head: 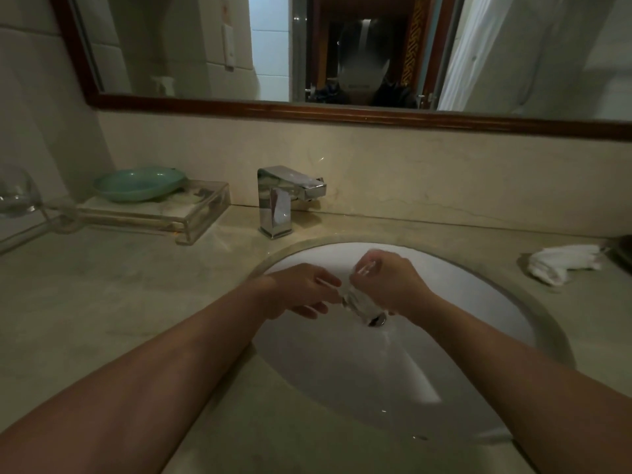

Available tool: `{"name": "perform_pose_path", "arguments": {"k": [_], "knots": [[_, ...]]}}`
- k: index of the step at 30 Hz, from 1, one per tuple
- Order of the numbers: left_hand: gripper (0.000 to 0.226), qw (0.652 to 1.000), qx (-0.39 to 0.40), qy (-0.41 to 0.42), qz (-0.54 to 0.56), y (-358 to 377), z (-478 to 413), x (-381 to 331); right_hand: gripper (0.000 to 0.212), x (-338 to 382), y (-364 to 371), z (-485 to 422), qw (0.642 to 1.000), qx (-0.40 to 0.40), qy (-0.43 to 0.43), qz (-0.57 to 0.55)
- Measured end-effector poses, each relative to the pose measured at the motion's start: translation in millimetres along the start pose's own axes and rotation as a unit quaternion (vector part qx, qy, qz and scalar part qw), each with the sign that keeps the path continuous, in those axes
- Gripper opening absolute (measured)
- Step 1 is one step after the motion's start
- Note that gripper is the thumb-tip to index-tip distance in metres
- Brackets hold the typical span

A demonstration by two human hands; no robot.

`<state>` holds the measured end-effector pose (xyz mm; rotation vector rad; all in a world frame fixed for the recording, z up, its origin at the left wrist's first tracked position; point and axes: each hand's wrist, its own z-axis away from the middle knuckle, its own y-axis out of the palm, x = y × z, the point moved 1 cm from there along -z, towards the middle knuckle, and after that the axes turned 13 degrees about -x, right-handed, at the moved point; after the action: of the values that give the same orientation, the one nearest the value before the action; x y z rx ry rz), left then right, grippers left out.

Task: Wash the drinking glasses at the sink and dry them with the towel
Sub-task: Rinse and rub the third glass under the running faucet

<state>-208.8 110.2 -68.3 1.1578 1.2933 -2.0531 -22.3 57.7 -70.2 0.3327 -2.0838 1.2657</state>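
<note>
1. The clear drinking glass is held tilted over the sink, wrapped by the curled fingers of the right hand.
2. The left hand is spread loosely, fingertips just beside the glass.

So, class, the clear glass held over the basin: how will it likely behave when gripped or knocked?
The glass is clear and smooth, so probably rigid but fragile against the hard basin. Its sides are likely slippery mid-wash, which suits the right hand gripping it. Laid sideways, it could roll.
</note>
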Motion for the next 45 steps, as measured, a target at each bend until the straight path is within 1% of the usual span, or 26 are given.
{"name": "perform_pose_path", "arguments": {"k": [1,3,5,7,9,10,13,14,15,16,19,22,23,26,27,30,31,34,35,38,39,40,42,43,44,45], "knots": [[0.053,1.000,0.007,0.012,-0.001,2,0,0,0.011,2,2,2,1.000,0.007,-0.006,-0.006],[0.069,0.999,0.015,0.030,-0.017,7,2,0,0.009,4,3,4,0.997,0.005,0.028,-0.077],[0.077,0.995,0.013,0.054,-0.081,12,3,0,0.011,2,2,4,0.987,-0.014,0.069,-0.146],[0.084,0.989,0.007,0.059,-0.134,14,4,1,0.010,-3,0,1,0.993,-0.029,0.042,-0.106],[0.090,0.987,0.001,0.056,-0.152,13,1,3,0.010,-4,-2,2,1.000,0.010,-0.027,-0.004],[0.089,0.985,-0.002,0.061,-0.161,12,0,4,0.012,-5,-3,4,0.998,0.047,-0.041,0.018],[0.085,0.975,0.020,0.066,-0.209,12,-2,3,0.021,-1,-1,14,0.986,0.166,-0.009,0.013],[0.081,0.971,0.036,0.069,-0.227,13,-2,3,0.024,1,0,17,0.981,0.184,-0.036,0.051],[0.076,0.965,0.052,0.067,-0.247,14,-2,2,0.026,3,1,17,0.979,0.183,-0.059,0.074],[0.071,0.960,0.065,0.066,-0.263,15,-3,3,0.025,5,0,15,0.982,0.153,-0.076,0.077],[0.064,0.956,0.076,0.054,-0.278,13,-8,8,0.024,9,-4,9,0.995,0.049,-0.084,0.024],[0.062,0.961,0.060,0.049,-0.265,11,-12,12,0.032,9,4,16,0.986,0.072,-0.120,0.092],[0.061,0.961,0.060,0.048,-0.265,11,-13,12,0.031,8,5,16,0.987,0.067,-0.119,0.089],[0.056,0.959,0.070,0.033,-0.272,12,-15,13,0.028,5,-2,6,0.994,-0.023,-0.105,0.026],[0.051,0.958,0.068,0.030,-0.279,13,-15,14,0.028,3,-2,4,0.993,-0.032,-0.107,0.027],[0.039,0.956,0.055,0.017,-0.288,13,-15,16,0.027,1,3,10,0.993,0.019,-0.089,0.073],[0.038,0.956,0.055,0.011,-0.290,13,-16,17,0.026,0,2,10,0.994,0.012,-0.076,0.076],[0.036,0.954,0.058,-0.001,-0.295,14,-17,17,0.020,-4,-10,-3,0.998,-0.068,-0.001,0.017],[0.036,0.954,0.059,-0.003,-0.293,15,-17,18,0.020,-6,-10,-4,0.997,-0.068,0.004,0.023],[0.034,0.957,0.059,-0.003,-0.284,16,-17,19,0.024,-5,5,11,0.990,0.051,-0.025,0.126],[0.035,0.957,0.059,-0.005,-0.283,15,-17,19,0.023,-3,6,13,0.991,0.063,-0.017,0.114],[0.036,0.958,0.059,-0.006,-0.282,15,-17,19,0.020,0,5,10,0.996,0.046,-0.002,0.077],[0.041,0.957,0.056,-0.002,-0.285,15,-16,17,0.015,5,-3,3,0.998,-0.047,0.029,-0.040],[0.047,0.957,0.052,0.002,-0.286,15,-16,16,0.013,6,-5,2,0.994,-0.068,0.045,-0.072],[0.053,0.957,0.049,0.005,-0.284,15,-16,16,0.013,8,-6,3,0.993,-0.057,0.060,-0.081],[0.061,0.959,0.048,0.005,-0.280,15,-15,16,0.014,8,-4,6,0.995,-0.017,0.072,-0.062]]}}
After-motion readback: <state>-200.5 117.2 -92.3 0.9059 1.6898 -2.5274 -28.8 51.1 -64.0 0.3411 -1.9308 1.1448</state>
